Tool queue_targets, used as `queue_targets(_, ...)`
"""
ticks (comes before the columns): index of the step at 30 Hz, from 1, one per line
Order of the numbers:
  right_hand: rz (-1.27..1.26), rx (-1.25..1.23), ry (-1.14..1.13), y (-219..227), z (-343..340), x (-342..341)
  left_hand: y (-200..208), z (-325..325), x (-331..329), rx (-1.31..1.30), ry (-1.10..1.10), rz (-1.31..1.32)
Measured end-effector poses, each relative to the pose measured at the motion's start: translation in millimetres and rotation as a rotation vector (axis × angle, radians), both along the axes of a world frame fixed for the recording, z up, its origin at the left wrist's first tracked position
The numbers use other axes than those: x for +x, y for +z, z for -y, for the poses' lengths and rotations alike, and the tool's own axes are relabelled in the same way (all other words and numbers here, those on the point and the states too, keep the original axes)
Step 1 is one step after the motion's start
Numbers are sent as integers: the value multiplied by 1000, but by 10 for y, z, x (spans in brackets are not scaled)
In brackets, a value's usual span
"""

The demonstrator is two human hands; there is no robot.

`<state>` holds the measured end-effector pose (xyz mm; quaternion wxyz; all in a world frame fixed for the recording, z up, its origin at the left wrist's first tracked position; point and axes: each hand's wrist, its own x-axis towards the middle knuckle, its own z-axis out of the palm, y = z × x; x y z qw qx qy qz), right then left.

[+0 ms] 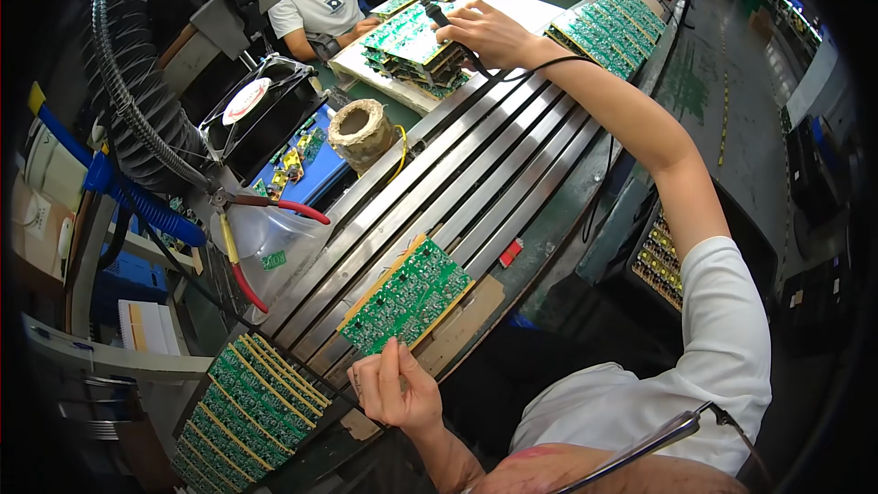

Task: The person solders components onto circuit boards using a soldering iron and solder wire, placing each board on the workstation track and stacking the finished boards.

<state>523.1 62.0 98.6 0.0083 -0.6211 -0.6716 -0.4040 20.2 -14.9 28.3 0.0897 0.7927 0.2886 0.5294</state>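
My left hand [400, 391] is closed, its thumb and fingertips pinching the near edge of a green circuit board [408, 296] with pale yellow edge strips. The board lies tilted over the metal rails [402, 206]. My right hand [489, 35] is stretched far forward and grips a soldering iron [428, 7] by its black handle. The iron's tip points up and to the left, above a stack of green circuit boards [402, 46]. Its black cable loops beside my wrist.
Long-nosed pliers [274, 206] with red handles hang at the left, near a fan [261, 110] and a ribbed hose [137, 82]. A tan roll [361, 128] stands beyond. More boards lie lower left [247, 412] and far right [613, 29]. Across the bench sits another person [325, 5].
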Motion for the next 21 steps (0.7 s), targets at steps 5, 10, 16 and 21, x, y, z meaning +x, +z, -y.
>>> queue_targets(5,12,0,18,49,-24,-19,-25,-1,-3,-18,1,-8)
queue_targets(10,-14,-28,11,97,-44,-46,-45,-9,0,-17,4,-18)
queue_targets(16,-23,-37,51,153,-54,-65,-35,-7,22,-19,-12,-22)
queue_targets(21,24,1,58,140,-52,-72,-27,0,43,-8,-10,-29)
